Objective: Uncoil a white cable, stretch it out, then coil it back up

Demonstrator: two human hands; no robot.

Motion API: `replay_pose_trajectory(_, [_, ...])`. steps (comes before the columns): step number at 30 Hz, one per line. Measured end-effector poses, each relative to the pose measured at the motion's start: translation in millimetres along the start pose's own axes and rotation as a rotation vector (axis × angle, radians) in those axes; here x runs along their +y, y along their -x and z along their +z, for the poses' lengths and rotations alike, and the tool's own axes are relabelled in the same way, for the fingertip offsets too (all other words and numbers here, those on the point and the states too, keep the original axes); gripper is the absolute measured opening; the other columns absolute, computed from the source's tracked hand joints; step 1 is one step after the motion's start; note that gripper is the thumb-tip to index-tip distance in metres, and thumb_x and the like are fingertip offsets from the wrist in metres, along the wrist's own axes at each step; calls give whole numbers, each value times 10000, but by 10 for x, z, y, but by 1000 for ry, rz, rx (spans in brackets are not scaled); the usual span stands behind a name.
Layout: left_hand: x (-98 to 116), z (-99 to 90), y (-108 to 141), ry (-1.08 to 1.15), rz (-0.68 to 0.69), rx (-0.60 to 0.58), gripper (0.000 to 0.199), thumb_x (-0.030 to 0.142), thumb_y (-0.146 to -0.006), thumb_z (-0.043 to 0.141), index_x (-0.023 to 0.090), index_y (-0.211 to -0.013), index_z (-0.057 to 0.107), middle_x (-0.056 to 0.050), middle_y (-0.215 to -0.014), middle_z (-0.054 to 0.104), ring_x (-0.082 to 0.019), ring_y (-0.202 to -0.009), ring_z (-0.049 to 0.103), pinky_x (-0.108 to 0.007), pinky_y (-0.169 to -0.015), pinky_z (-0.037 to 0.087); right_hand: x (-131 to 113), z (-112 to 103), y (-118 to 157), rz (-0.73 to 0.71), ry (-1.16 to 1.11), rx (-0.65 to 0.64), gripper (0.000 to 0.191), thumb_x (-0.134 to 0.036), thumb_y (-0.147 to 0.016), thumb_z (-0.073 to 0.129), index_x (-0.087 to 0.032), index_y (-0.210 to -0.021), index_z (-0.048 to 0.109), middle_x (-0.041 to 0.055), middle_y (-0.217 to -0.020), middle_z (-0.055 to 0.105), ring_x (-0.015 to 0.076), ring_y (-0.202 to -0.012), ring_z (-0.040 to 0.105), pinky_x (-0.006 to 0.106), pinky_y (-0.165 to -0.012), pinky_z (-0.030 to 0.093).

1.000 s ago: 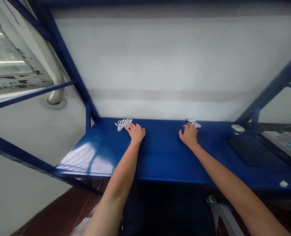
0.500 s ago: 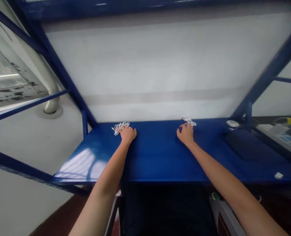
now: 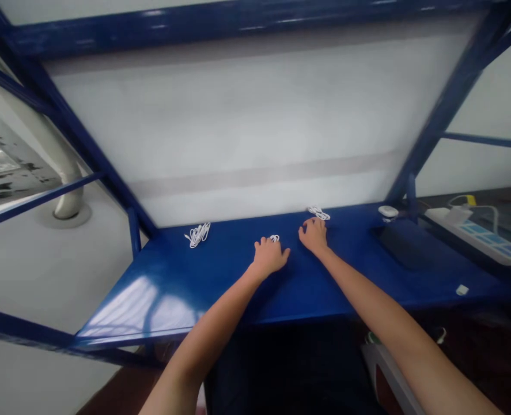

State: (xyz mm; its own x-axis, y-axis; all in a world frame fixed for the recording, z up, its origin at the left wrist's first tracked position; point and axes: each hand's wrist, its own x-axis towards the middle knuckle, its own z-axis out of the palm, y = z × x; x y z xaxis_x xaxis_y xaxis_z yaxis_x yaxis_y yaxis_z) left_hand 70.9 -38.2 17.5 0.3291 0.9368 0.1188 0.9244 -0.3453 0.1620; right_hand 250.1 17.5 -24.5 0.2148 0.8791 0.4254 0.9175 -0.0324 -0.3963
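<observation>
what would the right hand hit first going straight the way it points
The right hand would probably meet the white cable bundle just ahead of it; depth is unclear, so they may be touching.

The cables [image 3: 199, 234] are white, the tabletop [image 3: 207, 268] deep blue.

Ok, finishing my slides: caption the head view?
Left hand over a white cable, right hand by a second cable, third cable farther left on a blue table.
</observation>
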Motion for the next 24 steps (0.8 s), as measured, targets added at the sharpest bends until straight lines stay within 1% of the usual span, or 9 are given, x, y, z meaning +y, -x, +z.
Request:
replay_pose_trajectory(2, [-24, 12, -81, 136, 28, 29, 422, 457, -906, 431, 171, -1123, 652, -154, -1071, 671, -321, -1053, 574, -459, -889, 439, -5, -7, 0, -5, -3, -12, 279, -280, -854, 484, -128, -1017, 651, 177, -1173, 524, 317, -1158, 426, 412, -956, 378])
replay_pose_trajectory(4, [-160, 32, -155, 317, 27, 108, 370, 368, -928, 418, 187, -1196, 598, -101, -1035, 687, -232, -974, 618, -360, -873, 467, 1, -13, -5, -13, -23, -31, 273, -279, -860, 482, -128, -1002, 659, 171, -1147, 552, 306, -1131, 451, 397, -951, 380])
replay_pose_trajectory(6, [-348, 59, -200, 424, -40, 210, 337, 295, -931, 409, 177, -1192, 587, -79, -1005, 691, -183, -918, 632, -303, -861, 476, 16, -19, -12, -29, -54, -68, 263, -271, -874, 470, -128, -974, 666, 156, -1084, 594, 281, -1070, 493, 376, -942, 384])
replay_pose_trajectory(8, [-517, 83, -213, 448, -101, 245, 299, 231, -912, 422, 161, -1126, 619, -77, -988, 696, -175, -914, 635, -282, -850, 477, 33, -24, -12, -91, -94, -135, 250, -249, -887, 453, -137, -933, 672, 128, -993, 635, 248, -985, 532, 349, -916, 398])
replay_pose_trajectory(10, [-621, 101, -205, 443, -127, 198, 264, 223, -892, 454, 156, -1049, 655, -77, -958, 703, -178, -892, 640, -275, -821, 477, 44, -19, -1, -215, -150, -213, 231, -232, -888, 460, -158, -890, 678, 96, -932, 660, 219, -915, 556, 328, -888, 411])
replay_pose_trajectory(12, [-655, 111, -191, 417, -107, 120, 232, 257, -870, 506, 168, -994, 680, -71, -936, 708, -187, -872, 642, -274, -785, 475, 44, -1, 19, -354, -216, -262, 196, -229, -875, 498, -177, -867, 686, 75, -930, 676, 207, -893, 571, 332, -885, 421])
replay_pose_trajectory(16, [-620, 112, -178, 359, -43, 37, 228, 332, -833, 579, 192, -968, 698, -61, -933, 708, -198, -865, 639, -265, -728, 457, 11, 45, 62, -529, -340, -270, 171, -214, -845, 564, -202, -950, 699, 65, -978, 695, 219, -923, 600, 396, -914, 436])
replay_pose_trajectory(20, [-589, 105, -174, 313, -34, -2, 220, 327, -842, 572, 192, -962, 697, -67, -911, 704, -198, -830, 633, -261, -684, 439, -37, 37, 93, -614, -388, -306, 202, -199, -845, 584, -214, -1013, 695, 66, -1013, 694, 227, -958, 605, 416, -923, 448])
replay_pose_trajectory(24, [-556, 113, -152, 324, -10, 27, 248, 343, -878, 532, 202, -1039, 657, -68, -911, 681, -197, -843, 622, -271, -717, 448, -66, 7, 108, -614, -324, -346, 188, -221, -865, 580, -207, -1011, 698, 90, -1046, 665, 239, -978, 580, 415, -915, 453])
